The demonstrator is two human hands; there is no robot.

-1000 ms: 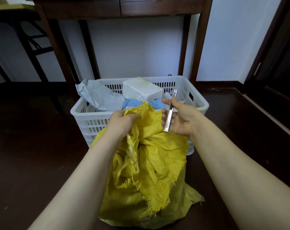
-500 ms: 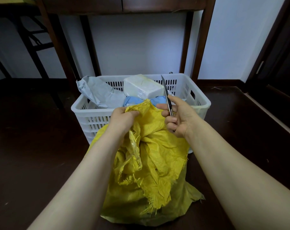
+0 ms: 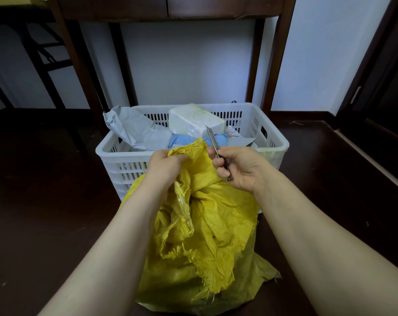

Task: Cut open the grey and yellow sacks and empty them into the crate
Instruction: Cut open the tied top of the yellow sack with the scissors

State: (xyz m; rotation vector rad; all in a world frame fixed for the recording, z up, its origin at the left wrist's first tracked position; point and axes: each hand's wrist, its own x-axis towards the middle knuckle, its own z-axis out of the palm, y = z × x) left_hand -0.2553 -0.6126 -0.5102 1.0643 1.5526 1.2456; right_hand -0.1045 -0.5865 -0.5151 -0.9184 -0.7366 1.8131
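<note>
As the yellow sack [image 3: 211,224] stands on the floor directly in front of the crate [image 3: 273,142], we record it as woven, heavily crumpled and frayed along its ragged edges. A strip of clear plastic liner [image 3: 182,208] shows among its folds. Its upper edge is raised to about the level of the crate's near rim.

We find the left hand [image 3: 164,165] gripping that bunched upper edge, fingers curled into the fabric. The right hand [image 3: 241,167] grasps a slim utility knife [image 3: 213,140], fingers wrapped round the handle. The blade points up and away, and its tip appears in front of the crate's contents. The blade lies just beside the raised fabric; we cannot tell whether it touches.

We note that the crate is white plastic with slotted walls. Inside it lies a crumpled grey sack [image 3: 134,128], draped towards the left rear corner. Beside it sits a white block [image 3: 193,119] at the rear centre, with a blue item [image 3: 182,140] below it. A pale grey sheet [image 3: 239,137] lies to the right.

The floor [image 3: 45,201] is dark brown. Behind the crate, dark wooden table legs [image 3: 280,53] stand against a white wall [image 3: 182,65]. A dark door frame [image 3: 376,65] runs down the right side.
</note>
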